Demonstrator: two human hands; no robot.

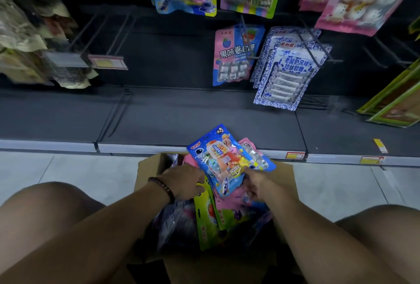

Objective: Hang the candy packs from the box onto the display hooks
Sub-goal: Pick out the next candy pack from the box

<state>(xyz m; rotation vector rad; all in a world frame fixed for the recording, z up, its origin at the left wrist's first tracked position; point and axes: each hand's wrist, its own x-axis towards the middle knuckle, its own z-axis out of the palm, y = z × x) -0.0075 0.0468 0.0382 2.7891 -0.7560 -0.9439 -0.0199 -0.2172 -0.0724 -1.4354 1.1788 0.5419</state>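
Dim shelving (181, 122) blurs; box (147, 170) mostly hidden by forearms (127, 211).

Both bare forearms are reaching forward toward twelve o'clock between the bent bare knees. The left hand (185, 180), with a dark beaded bracelet (161, 185) at its wrist, is curling palm-down; the right hand (258, 182) is pinching, fingers pointing to ten o'clock.
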